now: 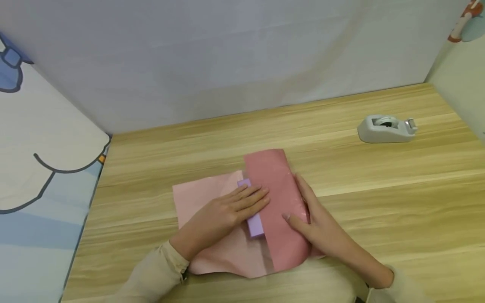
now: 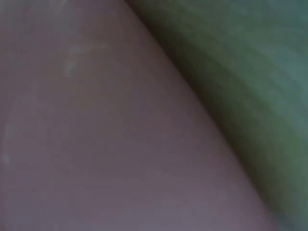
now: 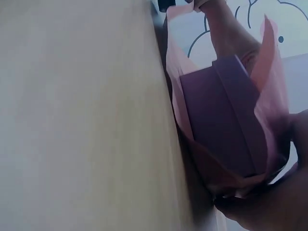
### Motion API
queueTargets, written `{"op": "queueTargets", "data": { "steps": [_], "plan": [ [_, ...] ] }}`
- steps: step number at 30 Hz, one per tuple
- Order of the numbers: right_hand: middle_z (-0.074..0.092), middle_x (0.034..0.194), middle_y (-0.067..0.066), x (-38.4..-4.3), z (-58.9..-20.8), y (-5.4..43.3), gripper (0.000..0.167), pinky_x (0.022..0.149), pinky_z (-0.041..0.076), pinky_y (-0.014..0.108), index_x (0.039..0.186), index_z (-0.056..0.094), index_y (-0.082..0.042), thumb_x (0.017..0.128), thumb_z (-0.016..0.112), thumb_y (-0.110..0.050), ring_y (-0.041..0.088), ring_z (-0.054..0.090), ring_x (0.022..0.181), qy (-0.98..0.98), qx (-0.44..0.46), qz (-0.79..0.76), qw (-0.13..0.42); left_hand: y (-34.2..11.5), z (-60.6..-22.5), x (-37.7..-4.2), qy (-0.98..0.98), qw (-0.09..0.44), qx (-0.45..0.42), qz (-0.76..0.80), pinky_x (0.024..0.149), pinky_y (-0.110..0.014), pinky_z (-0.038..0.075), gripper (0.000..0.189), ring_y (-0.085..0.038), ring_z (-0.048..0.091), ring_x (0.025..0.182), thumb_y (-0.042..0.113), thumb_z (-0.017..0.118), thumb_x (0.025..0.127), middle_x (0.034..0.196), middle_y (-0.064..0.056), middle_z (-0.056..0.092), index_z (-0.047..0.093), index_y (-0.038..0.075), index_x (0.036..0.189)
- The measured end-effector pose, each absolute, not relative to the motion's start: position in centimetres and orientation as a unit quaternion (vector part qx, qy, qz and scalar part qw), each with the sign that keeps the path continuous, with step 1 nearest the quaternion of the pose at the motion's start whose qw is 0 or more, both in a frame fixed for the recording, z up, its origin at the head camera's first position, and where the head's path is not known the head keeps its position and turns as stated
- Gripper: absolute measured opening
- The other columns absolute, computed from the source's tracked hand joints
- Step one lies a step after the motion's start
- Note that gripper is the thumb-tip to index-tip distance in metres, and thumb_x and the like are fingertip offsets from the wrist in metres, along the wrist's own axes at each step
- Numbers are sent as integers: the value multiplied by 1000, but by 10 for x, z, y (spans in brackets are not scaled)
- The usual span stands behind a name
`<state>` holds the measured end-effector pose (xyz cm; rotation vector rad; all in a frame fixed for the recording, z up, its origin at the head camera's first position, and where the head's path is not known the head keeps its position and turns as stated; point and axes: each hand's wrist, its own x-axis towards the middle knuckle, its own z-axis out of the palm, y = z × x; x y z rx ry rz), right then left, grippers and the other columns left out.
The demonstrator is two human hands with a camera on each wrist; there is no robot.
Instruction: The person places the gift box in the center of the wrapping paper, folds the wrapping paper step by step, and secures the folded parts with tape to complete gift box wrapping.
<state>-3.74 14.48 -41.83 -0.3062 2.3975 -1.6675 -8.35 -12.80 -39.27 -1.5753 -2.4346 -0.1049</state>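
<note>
A sheet of pink wrapping paper (image 1: 206,191) lies on the table with a small purple box (image 1: 256,227) on it. The paper's darker pink side (image 1: 270,176) is folded over the box from the right. My left hand (image 1: 223,214) lies flat across the box, straight fingertips on the flap's edge. At the right fold, my right hand (image 1: 322,225) grips the paper, thumb on top and fingers along the side. From the right wrist, the box (image 3: 216,120) shows at the paper's open end, its lid edge visible. A blurred pinkish surface fills most of the left wrist view.
A pale grey tape dispenser (image 1: 386,131) with a roll in it stands at the back right of the wood-grain table (image 1: 151,160). A plain pale backdrop (image 1: 227,63) rises behind the table, and a cartoon-printed sheet (image 1: 49,139) hangs along the left side.
</note>
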Motion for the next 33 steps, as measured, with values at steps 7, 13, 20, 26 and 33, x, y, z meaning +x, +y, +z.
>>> {"op": "queueTargets", "data": {
  "steps": [7, 13, 20, 26, 33],
  "plan": [
    [13, 175, 15, -67, -413, 149, 72, 127, 17, 62, 168, 9, -10, 112, 46, -34, 37, 15, 161, 784, -95, -591, 167, -126, -392, -86, -834, 111, -538, -50, 124, -37, 37, 54, -21, 51, 147, 10, 60, 97, 159, -6, 53, 55, 10, 151],
    [14, 175, 16, -87, -408, 149, 65, 130, 9, 61, 167, 15, -6, 114, 39, -33, 36, 9, 163, 755, -83, -619, 198, -126, -390, -85, -837, 114, -533, -49, 123, -37, 38, 54, -19, 53, 146, 10, 62, 96, 158, -4, 54, 57, 13, 150],
    [9, 176, 13, -77, -404, 149, 62, 130, 7, 61, 168, 11, -9, 115, 33, -31, 34, 5, 163, 755, -71, -617, 209, -124, -391, -86, -840, 118, -527, -57, 122, -35, 40, 52, -18, 56, 143, 9, 64, 95, 154, -4, 57, 60, 12, 147],
    [12, 176, 11, -51, -401, 152, 60, 129, 13, 60, 168, 15, -17, 115, 33, -35, 32, 14, 160, 754, -45, -618, 220, -122, -391, -86, -842, 121, -523, -62, 120, -35, 42, 49, -18, 59, 139, 6, 67, 94, 151, -4, 61, 64, 12, 143],
    [17, 174, 14, -21, -401, 161, 61, 128, 12, 62, 168, 17, -15, 114, 35, -38, 35, 13, 161, 759, -32, -610, 226, -121, -388, -87, -847, 109, -517, -58, 120, -36, 42, 50, -18, 59, 139, 5, 68, 94, 151, -4, 60, 64, 13, 143]
  ]
}}
